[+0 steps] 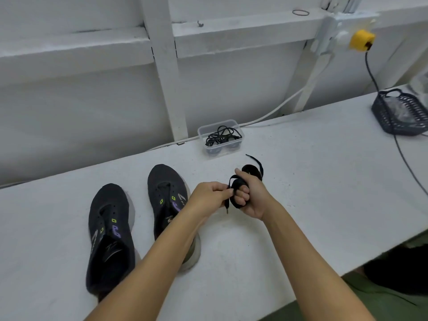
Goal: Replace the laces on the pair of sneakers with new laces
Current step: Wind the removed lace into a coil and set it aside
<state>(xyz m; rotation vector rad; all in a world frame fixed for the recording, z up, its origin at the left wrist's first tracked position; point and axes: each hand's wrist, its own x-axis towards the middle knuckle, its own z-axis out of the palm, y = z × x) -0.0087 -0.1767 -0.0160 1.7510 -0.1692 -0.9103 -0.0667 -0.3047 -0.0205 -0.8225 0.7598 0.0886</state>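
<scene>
Two dark sneakers with no laces in their eyelets stand side by side on the white bench, the left sneaker [108, 230] nearer me and the right sneaker [168, 195] partly behind my left forearm. A flat black lace [238, 185] is wound around the fingers of my right hand [251, 195], which grips the coil. My left hand [212, 193] pinches the same lace close to its hanging tip. A second rolled black lace [253, 170] lies on the bench just behind my right hand.
A clear plastic box [221, 137] with thin black laces sits at the wall beyond the sneakers. A dark basket [400, 112] stands at the far right, and a black cable [407, 165] trails past it over the bench edge.
</scene>
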